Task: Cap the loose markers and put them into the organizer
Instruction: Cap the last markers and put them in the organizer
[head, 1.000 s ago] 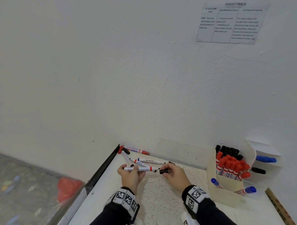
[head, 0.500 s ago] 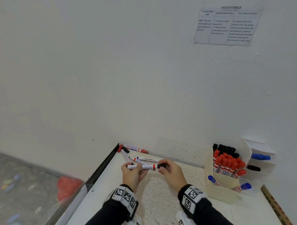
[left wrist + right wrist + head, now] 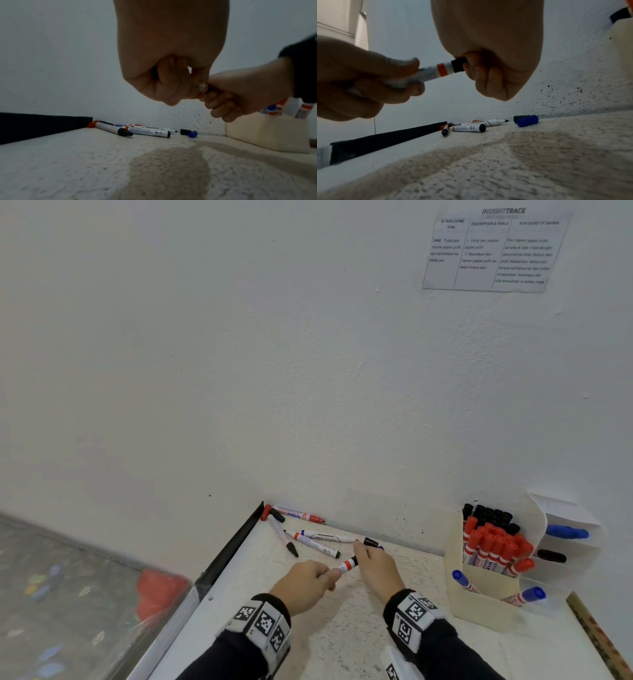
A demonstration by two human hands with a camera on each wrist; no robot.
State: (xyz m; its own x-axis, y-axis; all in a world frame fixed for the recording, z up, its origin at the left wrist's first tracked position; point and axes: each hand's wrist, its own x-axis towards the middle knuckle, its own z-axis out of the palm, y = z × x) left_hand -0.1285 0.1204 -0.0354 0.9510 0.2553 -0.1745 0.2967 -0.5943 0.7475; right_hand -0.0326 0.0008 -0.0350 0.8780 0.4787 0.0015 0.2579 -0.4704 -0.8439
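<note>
Markers (image 3: 310, 537) lie scattered at the far left corner of the table (image 3: 342, 638), up against the wall: several white barrels in a loose fan, at least two showing bare tips. Moving right, the left hand (image 3: 301, 585) is wrapped around the barrel of the marker in play (image 3: 435, 72), white with an orange band, gripped firmly and lifted clear of the table. Right beside it, the right hand (image 3: 376, 571) curls its fingers round a black cap (image 3: 458, 66) that sits on the marker's nose. From the right wrist view the cap looks seated or very nearly so; whether it has clicked home cannot be told.

Behind the right hand, a loose black cap (image 3: 520, 117) and a blue cap (image 3: 528, 120) rest together near the wall. Far right stands the cream organizer (image 3: 486, 594), well apart from both hands, its main bin packed with red and black markers, blue ones in the side slots.

The risks, by my reading: a cap pushed on crooked or short of its click could pop off when the marker drops into the bin. That bin is crowded, so a forced entry might jostle its neighbours or tip the organizer. And a black cap on an orange-banded barrel may be a colour mismatch, leaving another marker without its own cap.
</note>
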